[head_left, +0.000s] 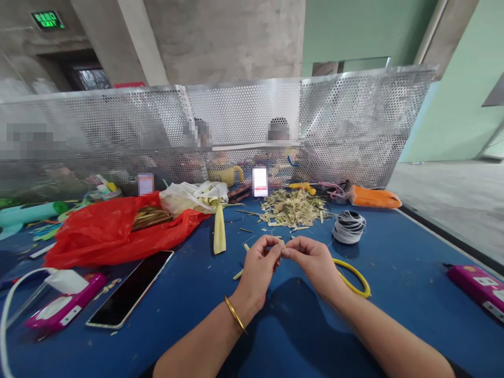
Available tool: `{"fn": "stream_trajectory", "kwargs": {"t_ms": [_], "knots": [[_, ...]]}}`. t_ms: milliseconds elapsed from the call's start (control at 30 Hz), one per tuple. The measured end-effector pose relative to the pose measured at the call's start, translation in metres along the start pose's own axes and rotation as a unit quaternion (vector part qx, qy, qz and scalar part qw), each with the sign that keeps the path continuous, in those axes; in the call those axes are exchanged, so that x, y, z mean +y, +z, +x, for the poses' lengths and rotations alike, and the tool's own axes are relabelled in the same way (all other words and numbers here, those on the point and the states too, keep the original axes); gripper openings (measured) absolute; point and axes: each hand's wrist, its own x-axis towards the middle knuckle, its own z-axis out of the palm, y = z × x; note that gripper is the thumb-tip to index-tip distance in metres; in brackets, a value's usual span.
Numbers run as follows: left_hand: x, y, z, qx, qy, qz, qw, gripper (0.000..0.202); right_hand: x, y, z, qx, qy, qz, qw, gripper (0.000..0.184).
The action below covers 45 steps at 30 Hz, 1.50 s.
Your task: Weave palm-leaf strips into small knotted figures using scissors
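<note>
My left hand [262, 265] and my right hand [309, 260] meet above the blue table [189, 304], fingertips pinched together. Between them is a small pale piece of dried husk or leaf [282, 244], mostly hidden by the fingers. Under my right forearm shows a yellow loop [360, 281], perhaps a tool handle. A spool of white thread [348, 227] stands beyond my right hand. Past the fingertips lies a heap of cut dry strips [295, 207]. To the left of my hands rests a long, pale yellow husk strip [219, 231].
On the left are a red plastic bag [98, 231], a white bag [192, 195], a phone [132, 289] and a purple power strip [71, 302]. An orange packet [374, 197] and another purple power strip [478, 289] lie right. A perforated metal screen [244, 113] runs behind, with people beyond it.
</note>
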Motion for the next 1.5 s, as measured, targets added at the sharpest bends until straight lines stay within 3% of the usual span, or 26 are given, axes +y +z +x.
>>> {"fn": "stream_trajectory", "kwargs": {"t_ms": [200, 400, 500, 567, 667, 733, 800, 867, 967, 1100, 1233, 1367, 1500], "knots": [[0.001, -0.002, 0.004, 0.007, 0.016, 0.002, 1.0, 0.016, -0.001, 0.009, -0.004, 0.017, 0.054, 0.143, 0.988, 0.025], [-0.008, 0.002, 0.006, 0.072, 0.07, 0.043, 0.994, 0.009, 0.004, 0.016, -0.01, 0.033, 0.147, 0.252, 0.956, 0.031], [-0.012, 0.005, 0.006, 0.088, 0.095, 0.073, 0.989, 0.008, 0.008, 0.016, -0.009, 0.029, 0.148, 0.264, 0.953, 0.032], [-0.007, 0.002, 0.007, 0.062, 0.078, 0.085, 0.991, 0.011, 0.009, 0.014, -0.006, 0.03, 0.132, 0.253, 0.958, 0.032], [0.014, -0.017, 0.011, -0.003, 0.031, 0.116, 0.993, 0.027, 0.006, 0.005, 0.0, 0.048, 0.089, 0.209, 0.973, 0.033], [0.03, -0.037, 0.014, 0.019, 0.07, 0.179, 0.981, 0.029, 0.001, -0.004, 0.005, 0.067, 0.05, 0.151, 0.985, 0.032], [0.042, -0.059, 0.016, 0.066, 0.118, 0.303, 0.943, 0.022, -0.004, -0.014, 0.009, 0.077, 0.018, 0.087, 0.993, 0.032], [0.043, -0.077, 0.015, 0.07, 0.099, 0.41, 0.904, 0.022, -0.007, -0.021, 0.012, 0.072, 0.003, 0.042, 0.996, 0.033], [0.027, -0.091, 0.014, 0.013, 0.032, 0.455, 0.89, 0.028, -0.002, -0.024, 0.014, 0.046, 0.007, 0.013, 0.999, 0.034], [-0.004, -0.088, 0.021, -0.04, -0.011, 0.363, 0.931, 0.031, 0.012, -0.015, 0.013, -0.003, 0.015, -0.029, 0.999, 0.03], [-0.015, -0.073, 0.026, -0.07, -0.084, 0.184, 0.977, 0.027, 0.017, -0.009, 0.011, -0.044, 0.038, -0.031, 0.998, 0.03], [-0.01, -0.054, 0.02, -0.039, -0.147, 0.055, 0.987, 0.029, 0.013, -0.011, 0.01, -0.058, 0.066, 0.016, 0.996, 0.035], [-0.003, -0.036, 0.013, -0.065, -0.152, 0.016, 0.986, 0.029, 0.008, -0.016, 0.011, -0.073, 0.056, 0.04, 0.995, 0.033]]}}
